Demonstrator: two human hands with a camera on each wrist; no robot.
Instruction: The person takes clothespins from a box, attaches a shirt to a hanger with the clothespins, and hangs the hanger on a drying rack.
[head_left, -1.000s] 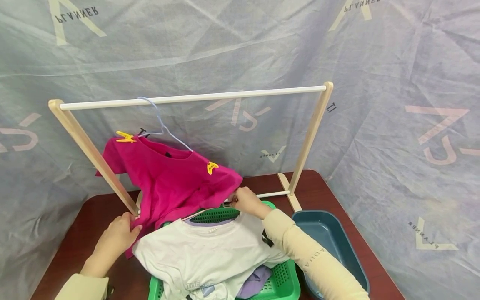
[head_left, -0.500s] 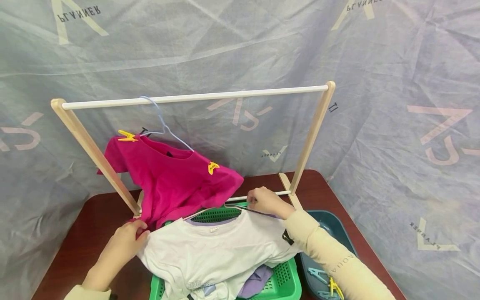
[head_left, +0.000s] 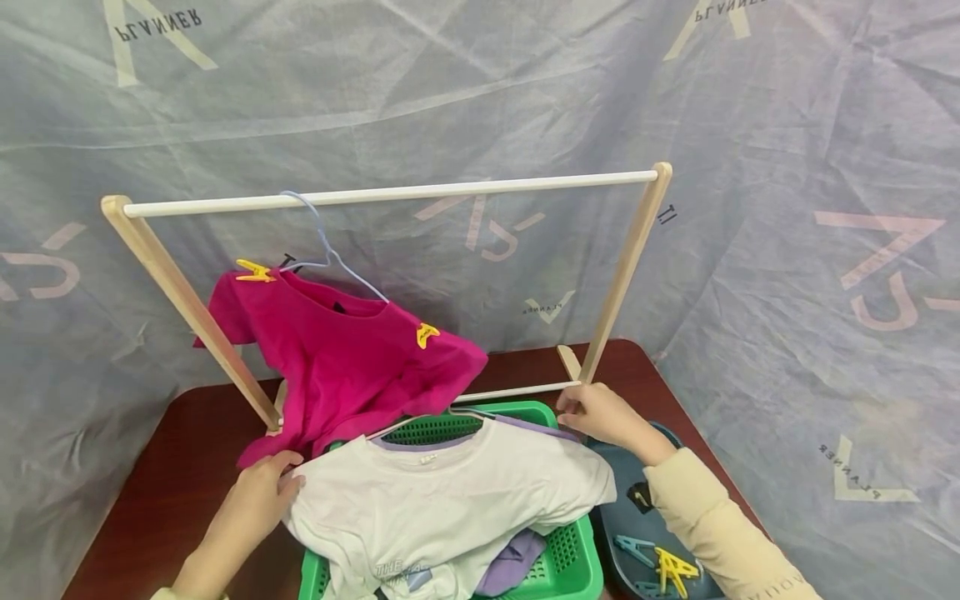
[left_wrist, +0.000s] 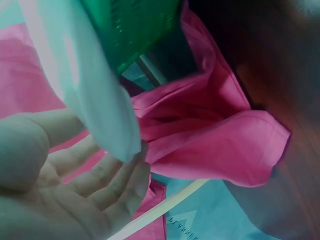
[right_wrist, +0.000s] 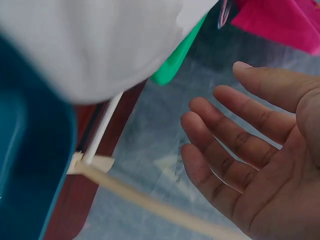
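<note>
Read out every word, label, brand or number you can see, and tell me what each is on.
"PLANNER": backdrop, repeated, flipped.
"THE": white shirt; the print's remainder is lost in folds.
Too small or unclear to read: collar label, sleeve lettering, the backdrop's other marks.

printed grey cloth backdrop (head_left: 480,100), dark-red tabletop (head_left: 168,467)

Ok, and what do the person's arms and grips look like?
The left grip and right grip are ungloved. The right sleeve is cream and puffy, partly lettered, with a small black item at its cuff; only a sliver of the left sleeve, also cream, shows.
</note>
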